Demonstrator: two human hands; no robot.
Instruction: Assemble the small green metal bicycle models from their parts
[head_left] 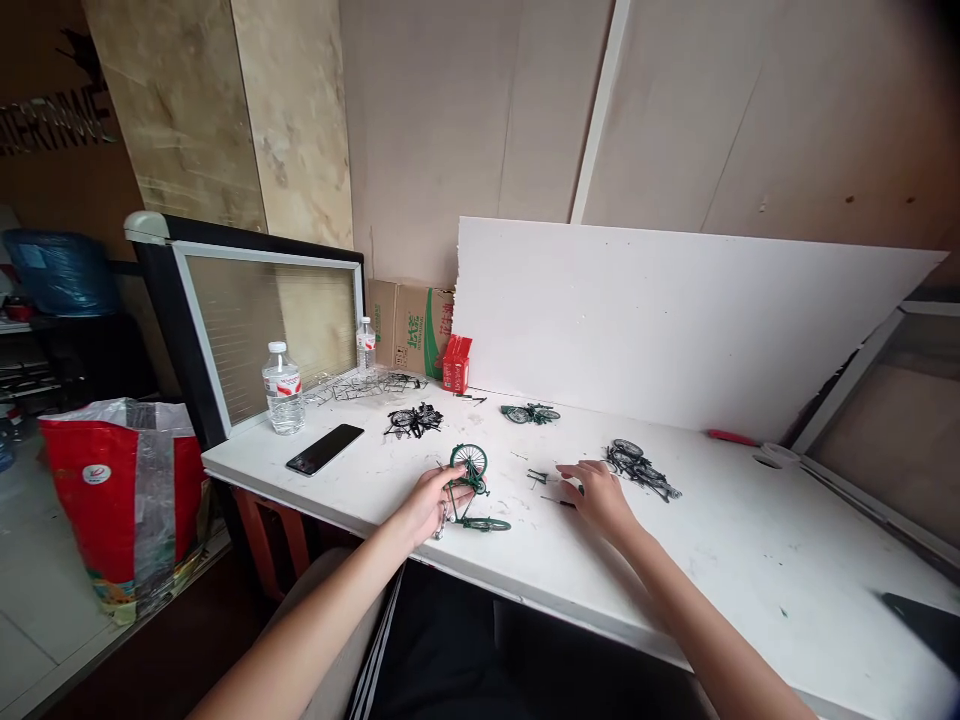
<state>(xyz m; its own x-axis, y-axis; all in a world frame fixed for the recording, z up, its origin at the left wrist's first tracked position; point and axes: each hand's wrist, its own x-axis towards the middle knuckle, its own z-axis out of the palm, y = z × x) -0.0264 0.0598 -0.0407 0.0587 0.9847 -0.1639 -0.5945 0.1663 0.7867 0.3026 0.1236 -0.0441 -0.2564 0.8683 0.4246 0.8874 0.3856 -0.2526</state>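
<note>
Two bare hands on a white desk (750, 560), busy with a small green model bicycle (472, 490).

The left hand (429, 502) grips the half-built model near the desk's front edge. One upright wheel (469, 460) is on the frame, while a second wheel (486, 524) lies flat beside it. The right hand (600, 492) rests flat and unclenched — fingertips on loose small green parts (537, 477), not yet fitted. Other model bicycles (641, 468) lie toward the back edge; a phone (324, 449) and a water bottle (283, 388) sit at the left corner.

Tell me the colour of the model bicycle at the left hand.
Dark green; the head view shows the model bicycle best.
</note>
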